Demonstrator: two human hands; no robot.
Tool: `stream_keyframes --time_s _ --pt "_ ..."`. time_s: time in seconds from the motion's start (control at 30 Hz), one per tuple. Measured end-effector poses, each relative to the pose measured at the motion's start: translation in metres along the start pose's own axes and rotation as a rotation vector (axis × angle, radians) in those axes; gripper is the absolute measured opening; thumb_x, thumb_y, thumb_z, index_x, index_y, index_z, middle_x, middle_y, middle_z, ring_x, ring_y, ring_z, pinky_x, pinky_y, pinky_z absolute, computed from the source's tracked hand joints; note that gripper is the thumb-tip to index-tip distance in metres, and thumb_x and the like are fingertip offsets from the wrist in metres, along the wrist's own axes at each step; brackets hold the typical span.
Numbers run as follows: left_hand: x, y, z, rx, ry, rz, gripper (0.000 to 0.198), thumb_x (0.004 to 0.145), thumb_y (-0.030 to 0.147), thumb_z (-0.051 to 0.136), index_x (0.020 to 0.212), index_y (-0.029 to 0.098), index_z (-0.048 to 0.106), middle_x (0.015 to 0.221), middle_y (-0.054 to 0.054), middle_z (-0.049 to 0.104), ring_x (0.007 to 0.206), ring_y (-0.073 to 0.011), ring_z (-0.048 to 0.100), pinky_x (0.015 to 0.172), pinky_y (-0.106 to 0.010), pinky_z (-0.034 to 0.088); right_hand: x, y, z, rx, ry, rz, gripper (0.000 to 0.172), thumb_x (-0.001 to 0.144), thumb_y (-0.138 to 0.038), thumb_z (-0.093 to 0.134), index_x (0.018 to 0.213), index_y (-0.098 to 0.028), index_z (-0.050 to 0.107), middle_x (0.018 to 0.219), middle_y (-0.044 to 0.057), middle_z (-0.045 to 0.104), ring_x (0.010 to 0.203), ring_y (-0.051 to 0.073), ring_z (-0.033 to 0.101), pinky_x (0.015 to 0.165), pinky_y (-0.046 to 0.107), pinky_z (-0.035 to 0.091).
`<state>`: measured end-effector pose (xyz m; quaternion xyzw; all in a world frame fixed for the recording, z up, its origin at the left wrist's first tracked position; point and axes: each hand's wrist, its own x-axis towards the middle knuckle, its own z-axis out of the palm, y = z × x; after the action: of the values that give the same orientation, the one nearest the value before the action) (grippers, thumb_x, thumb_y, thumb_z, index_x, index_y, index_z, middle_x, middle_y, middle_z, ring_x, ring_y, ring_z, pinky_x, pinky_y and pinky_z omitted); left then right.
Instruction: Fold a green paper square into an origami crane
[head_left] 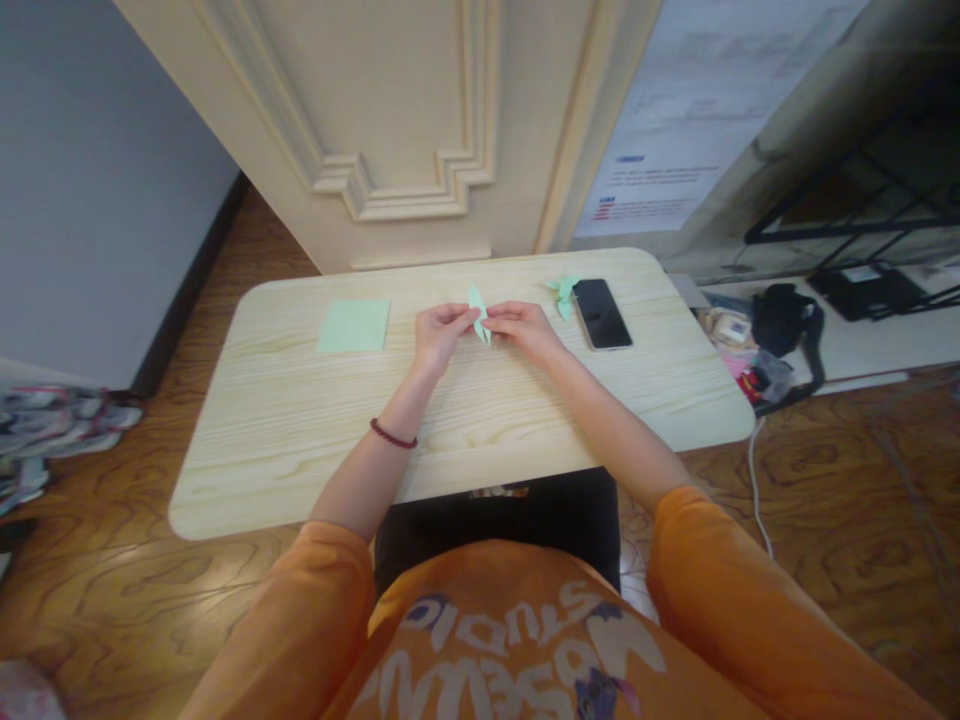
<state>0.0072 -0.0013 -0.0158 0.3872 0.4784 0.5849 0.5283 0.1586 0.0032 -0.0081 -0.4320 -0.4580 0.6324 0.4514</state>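
Observation:
A narrow piece of folded green paper (478,302), pointed at the top and split at the bottom, is held upright above the middle of the table. My left hand (441,332) pinches its left edge between thumb and fingers. On the other edge, my right hand (523,328) grips it the same way, fingertips almost meeting the left ones. Right of my hands lies a finished-looking green origami figure (564,295) with pointed parts, touching or very near a dark-screened phone (602,314). Left of my hands is a square stack of green paper (355,325).
The pale wood-grain table (300,430) has rounded corners and stands against a cream panelled door (405,110). To its right, a low white shelf (855,350) carries bags and small items. A white cable (757,490) hangs to the floor. Shoes (64,420) stand at far left.

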Motion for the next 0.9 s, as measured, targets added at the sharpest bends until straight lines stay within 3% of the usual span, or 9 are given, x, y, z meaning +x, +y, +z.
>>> stream_keyframes --time_s 0.33,0.6,0.9 --pt "-0.002 0.001 0.000 0.033 -0.018 -0.031 0.040 0.047 0.035 0.091 0.073 0.013 0.070 0.073 -0.007 0.073 0.068 -0.0191 0.070 0.073 -0.037 0.060 0.000 -0.001 -0.001 -0.044 -0.012 0.006 0.030 0.049 -0.027 0.086 0.071 -0.017 0.068 0.062 0.000 0.069 0.057 0.011 0.059 0.059 0.025 0.048" --pt "-0.008 0.010 0.006 0.040 0.015 -0.157 0.019 0.055 0.017 0.081 0.065 0.012 0.067 0.064 -0.001 0.069 0.060 -0.0140 0.066 0.071 -0.033 0.059 -0.001 -0.001 -0.001 -0.166 -0.019 -0.028 0.025 0.052 -0.023 0.080 0.073 -0.016 0.068 0.059 -0.001 0.067 0.054 0.010 0.056 0.055 0.023 0.044" --pt "-0.006 0.012 0.000 -0.043 -0.046 -0.148 0.032 0.046 0.019 0.088 0.071 0.011 0.068 0.068 -0.003 0.070 0.066 -0.0140 0.066 0.078 -0.033 0.057 -0.001 -0.004 0.000 -0.071 0.027 0.014 0.027 0.051 -0.021 0.076 0.076 -0.016 0.069 0.057 -0.002 0.066 0.052 0.009 0.052 0.054 0.023 0.039"
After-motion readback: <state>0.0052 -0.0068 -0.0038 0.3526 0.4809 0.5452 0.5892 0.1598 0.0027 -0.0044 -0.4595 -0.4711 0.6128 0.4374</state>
